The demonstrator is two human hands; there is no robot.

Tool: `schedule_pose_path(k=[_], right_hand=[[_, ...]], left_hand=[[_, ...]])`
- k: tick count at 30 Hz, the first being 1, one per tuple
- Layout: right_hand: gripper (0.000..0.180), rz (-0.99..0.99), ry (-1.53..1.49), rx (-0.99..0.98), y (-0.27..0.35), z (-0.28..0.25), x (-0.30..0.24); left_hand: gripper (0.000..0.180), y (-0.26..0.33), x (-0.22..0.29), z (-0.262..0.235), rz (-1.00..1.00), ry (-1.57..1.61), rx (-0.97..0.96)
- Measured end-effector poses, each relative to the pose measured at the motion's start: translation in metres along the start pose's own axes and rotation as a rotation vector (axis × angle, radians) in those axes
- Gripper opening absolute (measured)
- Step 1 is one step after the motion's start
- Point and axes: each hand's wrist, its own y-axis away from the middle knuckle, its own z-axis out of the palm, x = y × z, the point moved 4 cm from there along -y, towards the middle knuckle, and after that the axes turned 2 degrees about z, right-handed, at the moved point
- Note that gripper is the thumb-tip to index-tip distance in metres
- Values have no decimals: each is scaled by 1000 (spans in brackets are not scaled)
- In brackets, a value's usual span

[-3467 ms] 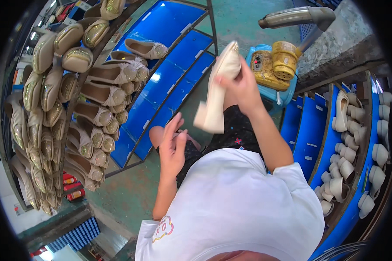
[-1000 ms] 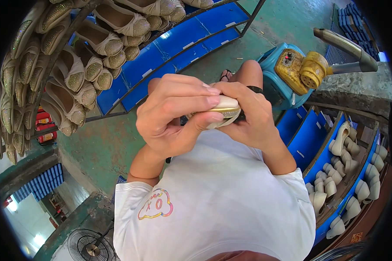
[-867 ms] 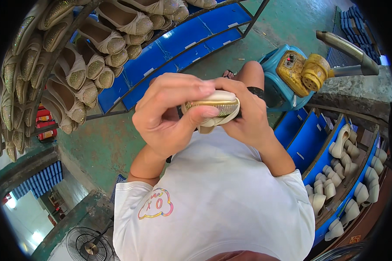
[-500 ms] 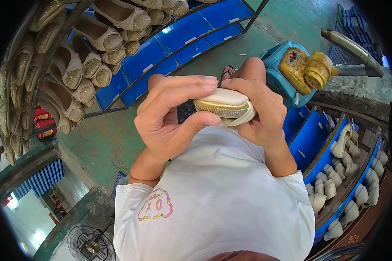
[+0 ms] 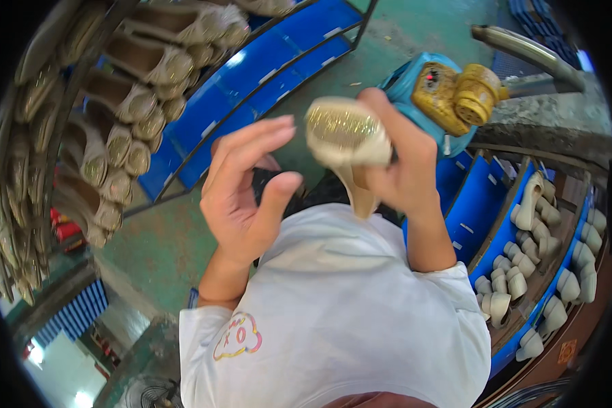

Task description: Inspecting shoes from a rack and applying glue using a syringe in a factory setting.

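Note:
A cream shoe upper [image 5: 347, 139] with a glittery gold toe is held up in front of my chest. My right hand [image 5: 406, 156] grips its right side, thumb and fingers closed around it; the edge there is slightly blurred. The pale strip of its back part hangs down below the toe, toward my white shirt. Just left of the shoe, my left hand [image 5: 241, 194] is raised with its fingers apart, touching nothing.
Rows of glittery cream shoes [image 5: 132, 115] hang on a rack at the left, beside blue shelves [image 5: 251, 75]. A yellow machine [image 5: 449, 95] on a blue stool stands ahead to the right. Cream shoe pieces [image 5: 517, 262] line another blue rack at right. A fan [image 5: 153, 393] is lower left.
My left hand has let go of the shoe and moved left. My right hand has turned the shoe so its glittery toe shows upward. The view has shifted slightly.

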Motion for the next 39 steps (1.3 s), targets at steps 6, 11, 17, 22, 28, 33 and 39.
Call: schedule_pose_path(k=[6,11,17,22,28,33,39], right_hand=[[52,412,291,529,-41,-67,190],[54,522,360,574,-60,-101,257],[48,555,358,551,-76,-102,259],[50,150,98,264,-49,-36,141],[48,-146,-85,-88,-2,19,-9],[49,-290,-93,-170,7,24,-43],[51,-287,-97,-240,13,34,-60]], left_hand=[[29,11,-7,-1,-101,10,-45],[24,27,-22,-1,-226,0,-83],[27,33,-20,0,-260,-8,-50],[23,19,-15,-9,-140,-46,-26],[36,-6,9,-9,-15,-87,-66],[34,7,21,-17,23,-2,-132],[26,22,28,-30,243,-118,-74]])
